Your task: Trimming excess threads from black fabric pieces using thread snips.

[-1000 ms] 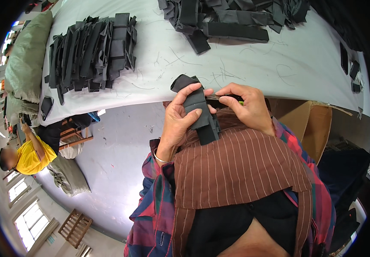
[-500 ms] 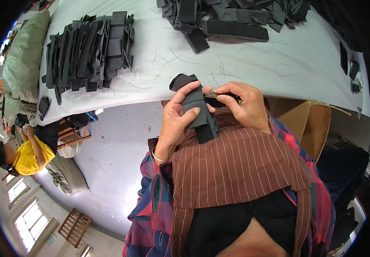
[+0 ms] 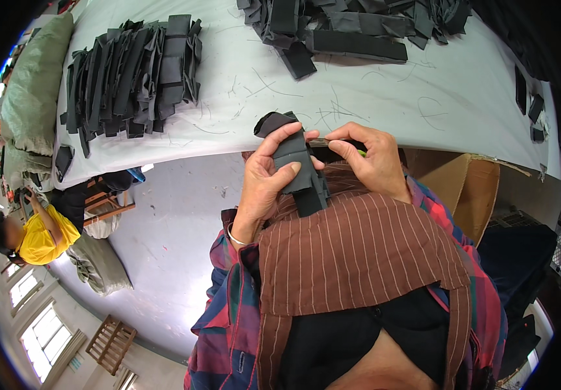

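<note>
My left hand (image 3: 265, 174) is closed round a folded dark grey fabric strip (image 3: 291, 153), thumb on its face and fingers behind. The strip's upper end curls over, and its lower end hangs in front of my striped brown apron (image 3: 358, 253). My right hand (image 3: 376, 159) pinches small thread snips (image 3: 319, 142), with a metal blade, dark handle and a bit of green. The blade tip lies against the strip's right edge, by my left fingertips; the exact contact is hidden. Both hands are just off the table's near edge.
The white-covered table (image 3: 228, 133) carries a row of dark strips (image 3: 131, 78) at left and a looser pile (image 3: 358, 32) at the far side. Loose threads (image 3: 336, 110) lie between. A cardboard box (image 3: 475, 188) stands below at right. A person in yellow (image 3: 50, 234) sits at left near stuffed sacks (image 3: 37, 84).
Both hands keep nearly the same place and hold. The view has shifted slightly, and the seated person's arms have moved a little.
</note>
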The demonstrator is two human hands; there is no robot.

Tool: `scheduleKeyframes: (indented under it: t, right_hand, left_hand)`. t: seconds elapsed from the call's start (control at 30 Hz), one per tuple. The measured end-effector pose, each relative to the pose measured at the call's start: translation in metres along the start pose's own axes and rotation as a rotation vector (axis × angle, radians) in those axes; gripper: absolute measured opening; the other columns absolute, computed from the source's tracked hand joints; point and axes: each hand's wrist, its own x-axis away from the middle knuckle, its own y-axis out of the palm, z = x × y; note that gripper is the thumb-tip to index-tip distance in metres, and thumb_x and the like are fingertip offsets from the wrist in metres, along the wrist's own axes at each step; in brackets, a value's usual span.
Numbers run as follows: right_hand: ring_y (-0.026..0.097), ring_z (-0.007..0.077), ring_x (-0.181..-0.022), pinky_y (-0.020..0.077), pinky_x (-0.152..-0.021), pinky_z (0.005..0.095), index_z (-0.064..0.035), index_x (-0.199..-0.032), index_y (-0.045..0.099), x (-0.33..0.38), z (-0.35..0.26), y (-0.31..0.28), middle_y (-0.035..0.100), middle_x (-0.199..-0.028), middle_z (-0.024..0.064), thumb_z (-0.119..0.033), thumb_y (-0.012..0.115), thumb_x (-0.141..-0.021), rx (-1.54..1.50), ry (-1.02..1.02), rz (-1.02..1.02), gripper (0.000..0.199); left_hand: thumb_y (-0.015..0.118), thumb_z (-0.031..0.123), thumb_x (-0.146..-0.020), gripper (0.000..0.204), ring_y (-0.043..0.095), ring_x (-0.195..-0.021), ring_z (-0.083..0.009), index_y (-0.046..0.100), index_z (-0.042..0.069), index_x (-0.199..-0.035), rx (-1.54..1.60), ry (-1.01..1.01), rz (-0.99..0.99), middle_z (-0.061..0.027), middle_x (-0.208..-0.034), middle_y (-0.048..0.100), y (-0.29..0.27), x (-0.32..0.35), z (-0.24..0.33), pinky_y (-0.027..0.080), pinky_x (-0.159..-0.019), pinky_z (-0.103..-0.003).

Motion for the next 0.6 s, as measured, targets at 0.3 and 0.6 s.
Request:
scheduleKeyframes:
  t: [0.3, 0.6]
  right_hand:
    - [0.064, 0.0224, -0.065, 0.0476, -0.058, 0.0305, -0.0064, -0.089, 0.069, -0.0017, -0.0014, 0.0007, 0.068, -0.076, 0.0089, -0.016, 0.068, -0.084, 0.011, -0.041, 0.007, 0.011]
    - [0.062, 0.0238, -0.063, 0.0465, -0.057, 0.0318, -0.0070, -0.088, 0.069, 0.0021, -0.0017, 0.0034, 0.067, -0.074, 0.0090, -0.017, 0.069, -0.083, 0.045, -0.060, 0.055, 0.011]
  left_hand:
    - [0.050, -0.007, -0.083, 0.056, 0.066, -0.097, -0.0242, 0.038, -0.002, -0.137, -0.019, -0.004, -0.005, -0.0213, -0.132, 0.051, 0.0015, -0.0002, 0.0017, 0.057, -0.084, -0.036]
    - [0.048, -0.008, -0.082, 0.057, 0.066, -0.097, -0.0240, 0.038, -0.001, -0.137, -0.022, -0.001, 0.005, -0.0209, -0.131, 0.052, 0.0037, 0.0024, 0.0019, 0.056, -0.085, -0.035]
